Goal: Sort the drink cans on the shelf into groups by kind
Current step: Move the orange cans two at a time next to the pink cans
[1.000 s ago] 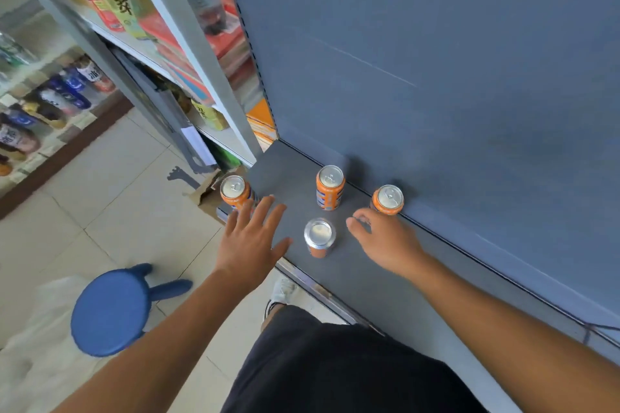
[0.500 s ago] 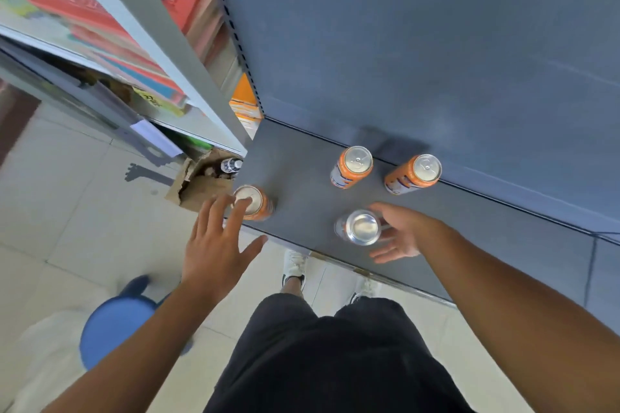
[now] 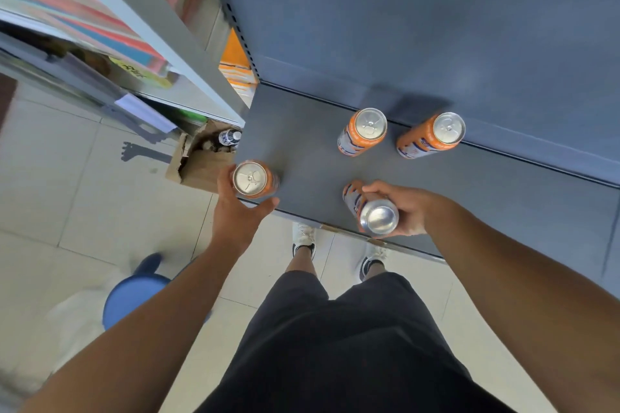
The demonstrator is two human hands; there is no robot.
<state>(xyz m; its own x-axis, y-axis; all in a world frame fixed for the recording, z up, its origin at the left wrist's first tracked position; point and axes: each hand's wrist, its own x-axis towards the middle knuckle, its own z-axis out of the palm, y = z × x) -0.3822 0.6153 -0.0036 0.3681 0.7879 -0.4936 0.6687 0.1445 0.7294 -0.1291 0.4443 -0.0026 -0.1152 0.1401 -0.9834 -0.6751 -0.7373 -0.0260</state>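
Observation:
Several orange drink cans with silver tops are on the grey shelf. My left hand wraps around the can at the shelf's front left corner, fingers and thumb curled on either side. My right hand grips a second can near the front edge, tilted toward me with its plain silver end facing up. Two more cans stand near the back panel, one in the middle and one to its right, free of either hand.
The grey back panel rises behind the cans. Left of the shelf is a torn cardboard box holding a bottle, then a neighbouring rack of goods. A blue stool stands on the tiled floor. My feet sit below the shelf edge.
My left hand has closed round the front left can. My right hand has taken hold of the front can and tipped it toward me. The view has moved closer over the shelf.

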